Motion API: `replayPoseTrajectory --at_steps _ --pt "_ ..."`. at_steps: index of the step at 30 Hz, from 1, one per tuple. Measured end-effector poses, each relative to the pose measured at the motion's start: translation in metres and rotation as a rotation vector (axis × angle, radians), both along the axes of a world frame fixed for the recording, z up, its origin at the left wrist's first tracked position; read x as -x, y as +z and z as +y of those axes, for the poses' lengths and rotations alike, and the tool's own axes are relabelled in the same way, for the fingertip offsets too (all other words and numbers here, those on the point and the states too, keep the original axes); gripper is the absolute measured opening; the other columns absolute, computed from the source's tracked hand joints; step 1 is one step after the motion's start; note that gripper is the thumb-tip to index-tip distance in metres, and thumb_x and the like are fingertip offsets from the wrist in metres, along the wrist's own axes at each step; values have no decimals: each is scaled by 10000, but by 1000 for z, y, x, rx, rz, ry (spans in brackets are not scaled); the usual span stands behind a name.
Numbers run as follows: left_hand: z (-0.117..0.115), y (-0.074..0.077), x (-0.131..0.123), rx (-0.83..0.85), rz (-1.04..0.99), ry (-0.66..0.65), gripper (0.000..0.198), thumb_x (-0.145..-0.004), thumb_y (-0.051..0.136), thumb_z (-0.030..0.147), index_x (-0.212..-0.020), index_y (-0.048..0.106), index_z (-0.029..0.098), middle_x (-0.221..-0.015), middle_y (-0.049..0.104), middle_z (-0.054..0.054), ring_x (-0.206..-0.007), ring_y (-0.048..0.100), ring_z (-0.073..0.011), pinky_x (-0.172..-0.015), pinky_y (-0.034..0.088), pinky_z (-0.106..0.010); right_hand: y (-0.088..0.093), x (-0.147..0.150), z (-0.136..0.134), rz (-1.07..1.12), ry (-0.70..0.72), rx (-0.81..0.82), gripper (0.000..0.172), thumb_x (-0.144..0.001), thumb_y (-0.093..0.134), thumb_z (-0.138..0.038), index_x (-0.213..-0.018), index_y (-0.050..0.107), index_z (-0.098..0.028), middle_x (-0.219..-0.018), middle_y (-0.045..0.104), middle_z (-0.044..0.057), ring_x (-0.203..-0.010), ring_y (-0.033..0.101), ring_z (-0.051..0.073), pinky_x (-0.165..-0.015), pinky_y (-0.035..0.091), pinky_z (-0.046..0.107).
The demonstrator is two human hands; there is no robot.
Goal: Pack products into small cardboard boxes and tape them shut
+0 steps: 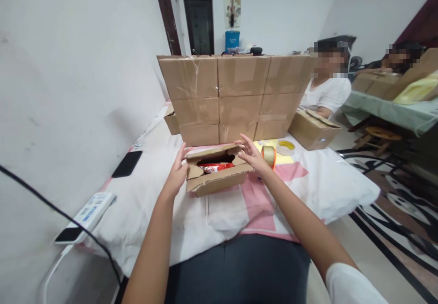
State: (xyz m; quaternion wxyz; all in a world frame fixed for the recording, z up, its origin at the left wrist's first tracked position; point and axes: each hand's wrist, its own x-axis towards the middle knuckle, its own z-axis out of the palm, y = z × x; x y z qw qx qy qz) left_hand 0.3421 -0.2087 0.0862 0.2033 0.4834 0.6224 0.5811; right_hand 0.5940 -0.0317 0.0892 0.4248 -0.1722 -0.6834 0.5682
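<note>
A small cardboard box sits on the white and pink cloth before me, its top flaps partly folded in, with a red packet showing through the gap. My left hand rests flat against the box's left end, fingers stretched upward. My right hand lies on the right top flap, fingers spread and pressing it down. A roll of tape stands just right of my right hand.
A wall of sealed cardboard boxes is stacked behind. Another tape roll and an open box lie at right, near a seated person. A black phone and white power strip lie left.
</note>
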Motion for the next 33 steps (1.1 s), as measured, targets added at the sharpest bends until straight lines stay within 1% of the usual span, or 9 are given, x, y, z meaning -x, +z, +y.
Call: replayPoseTrajectory --at_steps 2,4,8,15,19,22,25,28,33 --pt "-3 4 2 12 81 -43 508 -809 469 222 -1276 669 214 -1301 680 -73 -1267 580 -257 -1146 416 -469 1 -2 -3 -35 13 -52 333 -827 676 -383 -1137 722 -272 -1255 688 61 -1251 583 270 -1140 387 462" --pt "-5 9 3 31 108 -58 383 -776 469 216 -1005 776 198 -1161 740 -68 -1194 623 -266 -1144 416 -473 1 -7 -9 -55 24 -89 245 -854 575 -334 -962 776 -244 -1223 720 59 -1254 586 280 -1162 359 463" --pt "-10 20 -4 29 84 -71 400 -737 446 206 -945 788 210 -1133 764 -40 -1150 653 -247 -1094 472 -425 0 -27 -24 -48 89 -130 479 -804 470 -283 -1205 733 -270 -1412 630 16 -1408 463 286 -1211 298 477" --pt "-23 29 -17 7 37 -103 389 -681 461 198 -872 800 208 -1049 784 -41 -1126 662 -257 -1118 446 -432 7 -64 -38 -234 351 -296 758 -803 669 -393 -1522 446 -302 -1669 287 30 -1546 235 311 -1234 257 485" --pt "-15 24 -15 -13 -15 -124 385 -670 484 211 -891 799 199 -1084 780 -55 -1155 653 -271 -1130 430 -454 7 -70 -40 -343 293 -543 914 -800 701 -356 -1604 270 -305 -1705 158 31 -1580 83 305 -1269 108 514" --pt "-2 14 -12 -36 -81 -121 425 -715 530 269 -1052 775 181 -1279 714 -90 -1242 619 -288 -1110 447 -450 -1 -69 -39 -378 227 -619 942 -811 718 -384 -1615 231 -317 -1700 177 40 -1576 116 307 -1272 113 516" --pt "10 4 -11 -70 -140 -98 560 -803 563 404 -1306 654 174 -1456 587 -126 -1341 553 -298 -1107 444 -434 -14 -58 -38 -322 88 -502 852 -868 654 -520 -1602 272 -315 -1681 246 61 -1561 197 293 -1270 156 509" --pt "12 -1 -13 -85 -158 -85 649 -878 497 506 -1458 507 215 -1532 504 -129 -1404 491 -301 -1118 427 -465 -26 -35 -41 -179 -113 -257 768 -963 461 -552 -1625 151 -319 -1697 192 48 -1576 144 234 -1275 95 505" --pt "3 -2 -18 -42 -49 -125 582 -722 620 254 -1303 657 265 -1559 484 -42 -1486 374 -269 -1229 273 -442 -32 -8 -47 -35 -217 24 842 -907 495 -359 -1625 57 -337 -1667 276 17 -1538 265 195 -1273 146 471"
